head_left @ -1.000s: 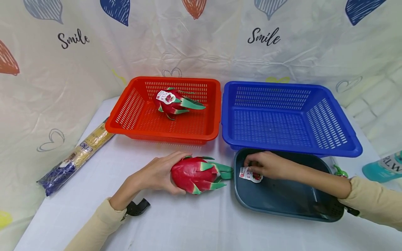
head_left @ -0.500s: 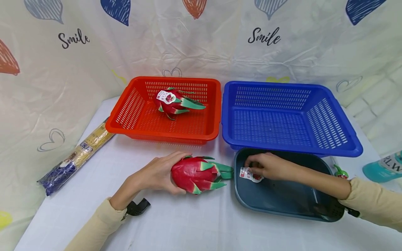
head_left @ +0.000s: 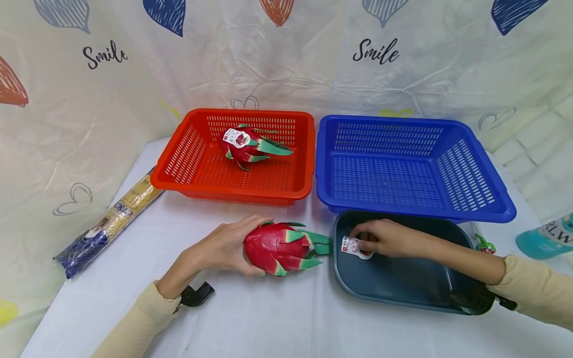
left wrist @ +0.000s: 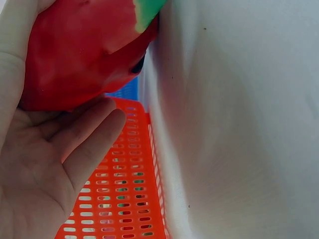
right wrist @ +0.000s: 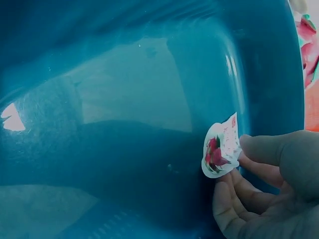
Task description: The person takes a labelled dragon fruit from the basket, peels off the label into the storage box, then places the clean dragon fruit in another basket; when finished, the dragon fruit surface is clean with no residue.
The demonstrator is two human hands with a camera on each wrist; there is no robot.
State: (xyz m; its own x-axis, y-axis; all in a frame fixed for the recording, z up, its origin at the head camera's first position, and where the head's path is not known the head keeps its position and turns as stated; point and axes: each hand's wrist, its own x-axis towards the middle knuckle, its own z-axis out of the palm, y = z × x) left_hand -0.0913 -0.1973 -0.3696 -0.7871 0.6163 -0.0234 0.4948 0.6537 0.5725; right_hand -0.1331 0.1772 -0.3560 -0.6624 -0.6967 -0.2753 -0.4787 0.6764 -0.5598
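A red dragon fruit (head_left: 277, 248) with green scale tips lies on the white table, its tips pointing right toward the dark basin. My left hand (head_left: 230, 246) grips its rounded end, thumb on the near side. In the left wrist view the thumb and curled fingers lie around the red skin (left wrist: 84, 50). Inside the dark teal basin (head_left: 403, 283), my right hand (head_left: 380, 237) pinches a white sticker label (head_left: 350, 245) printed with a dragon fruit. The right wrist view shows the thumb at the edge of the label (right wrist: 219, 149), which stands tilted near the basin's wall.
A red basket (head_left: 233, 194) at the back holds a second dragon fruit (head_left: 250, 148) with a similar label. The blue basket (head_left: 416, 211) stands right behind the basin. A pasta packet (head_left: 112, 219) lies at the left. A turquoise bottle (head_left: 543, 241) and a small green-red object (head_left: 485, 245) are at the right.
The right hand has shifted its fingers slightly over the label, covering more of its picture. The left hand and the dragon fruit have stayed put.
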